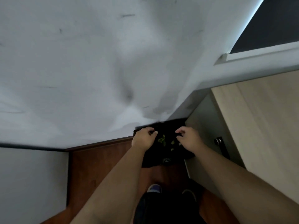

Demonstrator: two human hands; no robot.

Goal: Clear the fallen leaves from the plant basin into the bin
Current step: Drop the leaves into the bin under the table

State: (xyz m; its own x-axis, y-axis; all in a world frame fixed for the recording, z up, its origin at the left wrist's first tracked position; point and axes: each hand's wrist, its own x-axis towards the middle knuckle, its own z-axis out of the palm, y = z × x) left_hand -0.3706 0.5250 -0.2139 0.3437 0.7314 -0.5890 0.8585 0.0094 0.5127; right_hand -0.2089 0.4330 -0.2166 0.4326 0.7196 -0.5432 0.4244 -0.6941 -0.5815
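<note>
A black bin bag (163, 126) stands on the wooden floor in the corner, below me. Several green leaves (161, 139) lie inside it. My left hand (144, 139) grips the bag's left rim with curled fingers. My right hand (188, 139) pinches the right rim. Both hands hold the mouth of the bag apart. The plant basin is not in view.
A grey-white wall (80, 70) fills the upper view. A light wooden door (258, 126) with a dark handle (218, 141) stands at the right, close to the bag. Reddish wooden floor (97, 167) runs below. My feet (154, 188) are near the bag.
</note>
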